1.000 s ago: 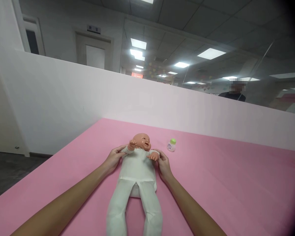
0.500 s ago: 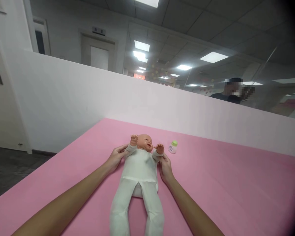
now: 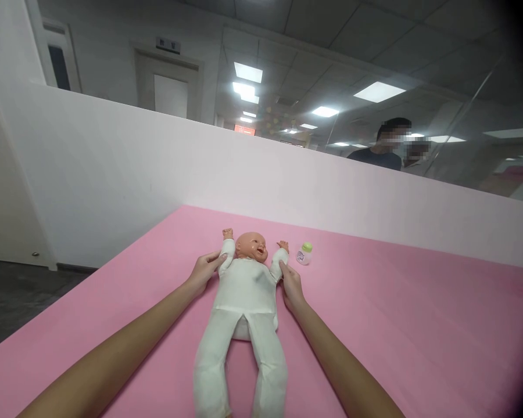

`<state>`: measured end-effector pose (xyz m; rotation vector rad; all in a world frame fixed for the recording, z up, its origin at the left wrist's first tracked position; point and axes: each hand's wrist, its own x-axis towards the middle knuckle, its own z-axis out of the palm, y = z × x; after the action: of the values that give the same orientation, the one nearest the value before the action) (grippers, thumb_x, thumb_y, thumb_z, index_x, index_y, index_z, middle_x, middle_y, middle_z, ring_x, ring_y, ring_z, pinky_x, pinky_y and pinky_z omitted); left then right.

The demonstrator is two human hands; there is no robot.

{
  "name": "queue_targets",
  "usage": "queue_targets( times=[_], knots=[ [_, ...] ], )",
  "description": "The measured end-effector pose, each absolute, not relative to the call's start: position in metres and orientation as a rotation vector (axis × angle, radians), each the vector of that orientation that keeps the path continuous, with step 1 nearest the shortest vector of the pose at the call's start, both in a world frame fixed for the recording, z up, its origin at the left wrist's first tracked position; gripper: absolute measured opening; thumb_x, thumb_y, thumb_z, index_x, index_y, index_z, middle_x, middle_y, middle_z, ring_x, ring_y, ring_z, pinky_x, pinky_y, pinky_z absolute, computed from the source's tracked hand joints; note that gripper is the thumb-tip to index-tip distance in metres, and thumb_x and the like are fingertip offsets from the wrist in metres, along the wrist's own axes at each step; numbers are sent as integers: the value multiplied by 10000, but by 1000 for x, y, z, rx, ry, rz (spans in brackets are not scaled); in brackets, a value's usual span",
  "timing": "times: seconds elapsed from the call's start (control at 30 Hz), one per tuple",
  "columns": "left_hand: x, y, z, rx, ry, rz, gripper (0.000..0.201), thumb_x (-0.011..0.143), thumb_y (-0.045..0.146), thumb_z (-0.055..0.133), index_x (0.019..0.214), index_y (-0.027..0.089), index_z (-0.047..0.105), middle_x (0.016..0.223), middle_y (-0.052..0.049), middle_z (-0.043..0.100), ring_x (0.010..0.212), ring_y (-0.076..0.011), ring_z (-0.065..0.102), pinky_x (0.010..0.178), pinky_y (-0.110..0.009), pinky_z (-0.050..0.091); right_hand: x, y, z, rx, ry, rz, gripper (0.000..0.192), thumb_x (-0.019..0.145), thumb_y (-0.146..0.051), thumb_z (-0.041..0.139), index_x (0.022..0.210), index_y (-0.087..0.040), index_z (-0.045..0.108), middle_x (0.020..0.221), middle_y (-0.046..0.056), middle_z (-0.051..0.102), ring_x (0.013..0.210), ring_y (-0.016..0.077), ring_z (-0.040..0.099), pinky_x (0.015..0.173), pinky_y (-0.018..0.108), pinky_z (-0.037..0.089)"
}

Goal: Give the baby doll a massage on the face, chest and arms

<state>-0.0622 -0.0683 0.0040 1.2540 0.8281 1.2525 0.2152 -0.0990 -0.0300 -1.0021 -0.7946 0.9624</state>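
A baby doll (image 3: 247,287) with a soft white cloth body lies on its back on the pink tabletop (image 3: 375,325), head toward the wall and legs toward me. Its head is turned a little to the right, and both its arms point up past the head. My left hand (image 3: 206,271) is closed on the doll's arm at the left, thumb on the cloth near the shoulder. On the other side, my right hand (image 3: 291,284) pinches the doll's other arm near the elbow. Some fingertips of both hands are hidden behind the cloth arms.
A small baby bottle (image 3: 304,254) with a green cap stands just right of the doll. Behind the table runs a white low wall (image 3: 265,168) with glass above. Beyond the glass is a person (image 3: 381,148). At the left is a door (image 3: 4,203).
The doll's arms have swung up and outward, away from its chest, with my hands on them. The person behind the glass has shifted left.
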Motion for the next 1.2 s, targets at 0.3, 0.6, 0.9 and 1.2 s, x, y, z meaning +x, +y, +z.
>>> queue_targets(
  times=[0.3, 0.6, 0.9, 1.2],
  knots=[
    [-65, -67, 4, 1160, 1023, 1311, 547, 629, 566, 909, 929, 141, 739, 872, -113, 775, 771, -239, 713, 682, -326, 538, 218, -98, -26, -1025, -736, 1022, 392, 629, -533, 881, 722, -204, 690, 637, -3, 652, 651, 192, 591, 599, 308, 493],
    [-66, -69, 3, 1234, 954, 1304, 603, 654, 499, 905, 1129, 179, 715, 1093, -121, 765, 1026, -280, 704, 821, -334, 535, 214, -105, -24, -899, -791, 1025, 405, 665, -492, 871, 923, -204, 753, 876, 29, 751, 840, 219, 664, 744, 321, 539],
    [-63, -68, -4, 1351, 778, 1311, 368, 685, 411, 876, 962, 203, 752, 1053, -91, 762, 1031, -264, 685, 857, -329, 522, 209, -118, -13, -757, -890, 1089, 379, 649, -385, 884, 980, -226, 791, 1010, 72, 785, 1004, 268, 694, 912, 410, 541],
    [-65, -69, 2, 1269, 832, 1303, 561, 684, 520, 895, 1124, 188, 790, 1233, -141, 751, 1134, -337, 685, 943, -414, 532, 214, -107, -22, -886, -799, 1000, 333, 711, -486, 868, 828, -199, 748, 768, 2, 706, 749, 180, 610, 703, 300, 493]
  ],
)
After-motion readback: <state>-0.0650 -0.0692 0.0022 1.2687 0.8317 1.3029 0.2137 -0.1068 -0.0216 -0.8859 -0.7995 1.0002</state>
